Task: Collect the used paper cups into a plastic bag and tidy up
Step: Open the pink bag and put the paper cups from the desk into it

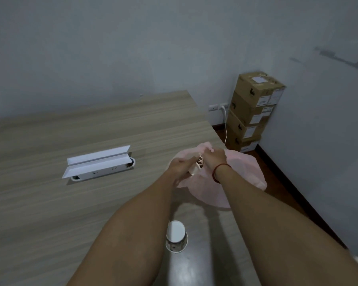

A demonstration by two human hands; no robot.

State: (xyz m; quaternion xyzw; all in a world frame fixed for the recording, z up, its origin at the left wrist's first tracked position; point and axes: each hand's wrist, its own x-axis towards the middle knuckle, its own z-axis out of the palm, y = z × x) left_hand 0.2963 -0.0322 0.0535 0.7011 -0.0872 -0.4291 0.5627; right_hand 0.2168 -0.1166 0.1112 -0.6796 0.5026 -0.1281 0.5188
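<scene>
Two paper cups show. One cup (197, 165) lies tilted between the hands at the mouth of the single pink plastic bag (244, 172), which sags over the right edge of the table (91, 129). The other cup (176, 236) sits alone on the near part of the table between the two forearms, seemingly mouth down, well apart from the bag. The left hand (180, 166) grasps the tilted cup by its side, and the right hand (214, 157), with a red cord (219, 170) round its wrist, has its fingers curled into the bag's film at the opening, though blur hides the exact hold. One white cable box (99, 164) is set into the tabletop to the left, its two lids standing open, well clear of the hands. Beyond the table's right edge, four cardboard boxes (254, 112) are stacked in the wall corner, beside one wall socket (217, 107) with a white cable (226, 129) hanging towards the bag. Bare floor (281, 182) runs between the table's edge and the right wall.
</scene>
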